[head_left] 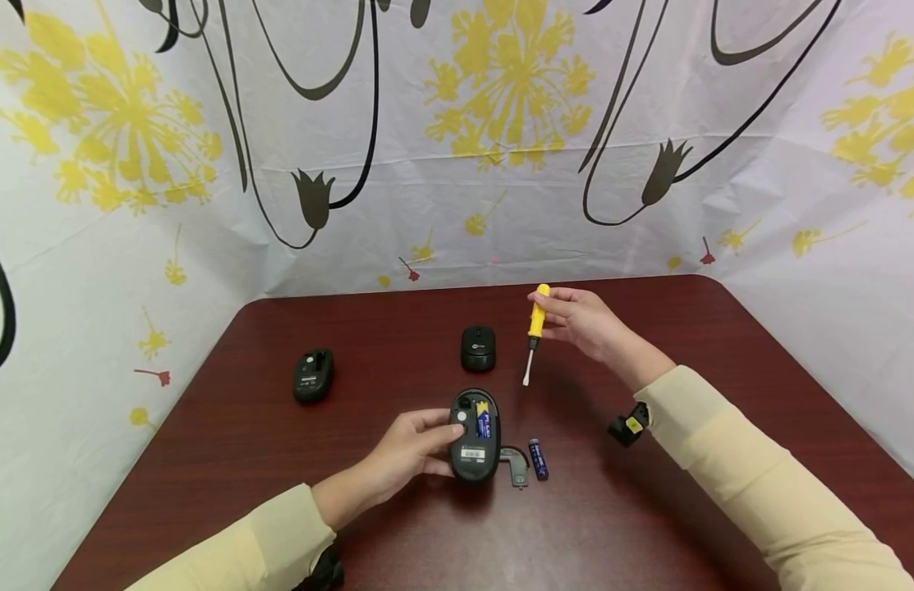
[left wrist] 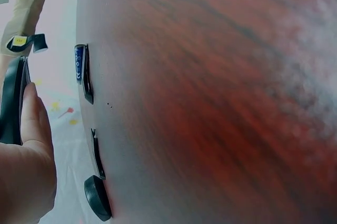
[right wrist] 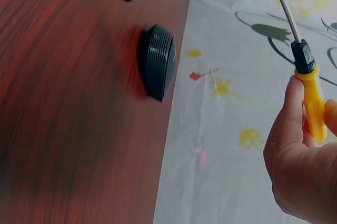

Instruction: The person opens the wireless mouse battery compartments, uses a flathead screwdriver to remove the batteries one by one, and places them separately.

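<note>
My left hand [head_left: 412, 451] grips a black computer mouse [head_left: 475, 464] with its underside turned to the head camera. One blue and yellow battery [head_left: 484, 420] sits in its uncovered compartment. Between the fingers and thumb of my right hand [head_left: 582, 320] is a screwdriver [head_left: 538, 320] with a yellow handle, its metal shaft slanting down in the head view. In the right wrist view the screwdriver [right wrist: 315, 103] points upward. A loose blue battery [head_left: 538, 460] lies right of the held mouse, beside a grey cover piece [head_left: 517, 466] partly hidden by that mouse.
A second black mouse [head_left: 478, 349] stands upright on the dark red table [head_left: 397, 345], behind the held one. Farther left lies a dark mouse [head_left: 313, 375], underside up. A patterned white sheet [head_left: 397, 222] hangs around the table's back and sides.
</note>
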Demonstrator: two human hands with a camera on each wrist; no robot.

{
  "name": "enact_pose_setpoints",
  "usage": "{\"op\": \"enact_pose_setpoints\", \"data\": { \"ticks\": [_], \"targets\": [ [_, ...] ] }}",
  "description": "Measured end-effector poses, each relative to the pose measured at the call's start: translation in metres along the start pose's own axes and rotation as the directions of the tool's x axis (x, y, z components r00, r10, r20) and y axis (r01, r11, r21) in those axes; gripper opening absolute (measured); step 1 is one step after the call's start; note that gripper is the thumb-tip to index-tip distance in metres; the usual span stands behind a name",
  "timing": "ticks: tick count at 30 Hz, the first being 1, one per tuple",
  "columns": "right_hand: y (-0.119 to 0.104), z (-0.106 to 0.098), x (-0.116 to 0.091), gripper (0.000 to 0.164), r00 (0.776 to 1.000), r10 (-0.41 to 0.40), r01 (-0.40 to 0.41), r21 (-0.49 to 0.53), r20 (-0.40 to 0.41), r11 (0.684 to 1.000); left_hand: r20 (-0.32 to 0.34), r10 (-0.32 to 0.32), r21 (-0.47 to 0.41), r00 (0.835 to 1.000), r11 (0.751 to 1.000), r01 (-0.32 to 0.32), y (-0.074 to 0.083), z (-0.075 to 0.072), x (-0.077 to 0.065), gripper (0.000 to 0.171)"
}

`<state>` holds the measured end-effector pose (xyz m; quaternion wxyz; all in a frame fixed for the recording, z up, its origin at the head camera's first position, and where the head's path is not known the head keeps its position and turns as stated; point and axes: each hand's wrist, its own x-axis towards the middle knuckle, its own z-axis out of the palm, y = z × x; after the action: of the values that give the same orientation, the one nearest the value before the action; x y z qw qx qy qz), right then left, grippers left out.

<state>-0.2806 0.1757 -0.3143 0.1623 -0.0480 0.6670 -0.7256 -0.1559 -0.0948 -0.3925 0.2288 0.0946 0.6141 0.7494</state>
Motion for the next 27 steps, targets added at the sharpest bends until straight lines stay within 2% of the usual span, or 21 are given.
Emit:
{"op": "enact_pose_setpoints", "data": {
  "ticks": [13, 27],
  "targets": [
    [0.005, -0.038, -0.002, 0.044, 0.998, -0.001, 0.002, 0.026, -0.06, 1.0, -0.008, -0.01, 0.004, 1.0, 1.0, 0.01, 0.001, 0.0, -0.001, 0.044],
    [0.019, -0.07, -0.002, 0.045, 0.982, -0.009, -0.006, -0.078, -0.189, 0.997, -0.007, -0.021, 0.011, 1.0, 1.0, 0.021, 0.0, 0.001, 0.0, 0.041]
  ]
}}
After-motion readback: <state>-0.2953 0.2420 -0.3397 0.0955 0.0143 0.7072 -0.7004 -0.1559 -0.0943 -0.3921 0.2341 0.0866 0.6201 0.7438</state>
